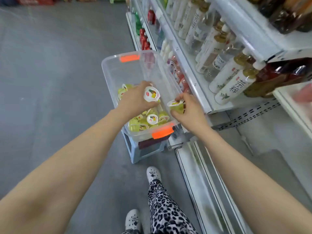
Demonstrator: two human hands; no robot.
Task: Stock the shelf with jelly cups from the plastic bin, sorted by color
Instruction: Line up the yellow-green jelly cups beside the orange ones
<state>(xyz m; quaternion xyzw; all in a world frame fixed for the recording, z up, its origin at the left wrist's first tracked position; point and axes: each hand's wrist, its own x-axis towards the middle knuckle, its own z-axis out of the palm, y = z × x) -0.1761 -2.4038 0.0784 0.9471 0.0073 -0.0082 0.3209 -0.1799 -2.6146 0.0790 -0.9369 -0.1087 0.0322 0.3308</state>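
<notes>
Clear orange-latched plastic bin (108, 76) sat on pale blue plastic stool (133, 154), left of white metal shelf unit (199, 92). Yellow-green jelly cups (143, 123) lay in bin's near end. Left hand (135, 98) held white-lidded jelly cup (152, 94) above bin; right hand (190, 110) held second jelly cup (176, 106) at bin's right rim. White-labelled bottles (234, 88) stood on shelf.

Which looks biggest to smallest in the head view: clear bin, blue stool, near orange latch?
Clear bin, blue stool, near orange latch. The stool is partly hidden under the bin, so its full size is unsure.
</notes>
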